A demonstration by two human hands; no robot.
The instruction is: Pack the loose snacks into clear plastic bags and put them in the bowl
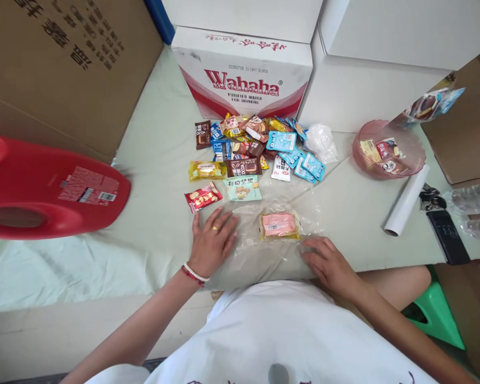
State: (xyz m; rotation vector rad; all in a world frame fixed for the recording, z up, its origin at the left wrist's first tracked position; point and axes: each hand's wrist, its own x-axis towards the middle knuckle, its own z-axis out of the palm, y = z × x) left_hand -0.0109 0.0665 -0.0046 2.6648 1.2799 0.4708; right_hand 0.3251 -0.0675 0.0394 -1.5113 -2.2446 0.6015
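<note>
My left hand (215,234) lies palm down with its fingers spread, touching the left part of a clear plastic bag (248,226). At the bag's right edge rests my right hand (326,261), fingers loosely bent and holding nothing that I can see. Between the hands, a pink and yellow snack packet (280,225) lies on or inside the bag; I cannot tell which. Just beyond my left fingertips are a red snack packet (203,197) and a pale green one (243,188). Behind them is a pile of wrapped snacks (244,152), with light blue packets (282,141) on its right side.
A Wahaha carton (244,74) stands behind the pile, beside crumpled clear plastic (321,143). To the right are a pink bowl (388,170) with packets, a white roll (406,202), keys (431,198), a black phone-like object (448,237) and plastic bottles (472,200). A red jug (56,186) lies left.
</note>
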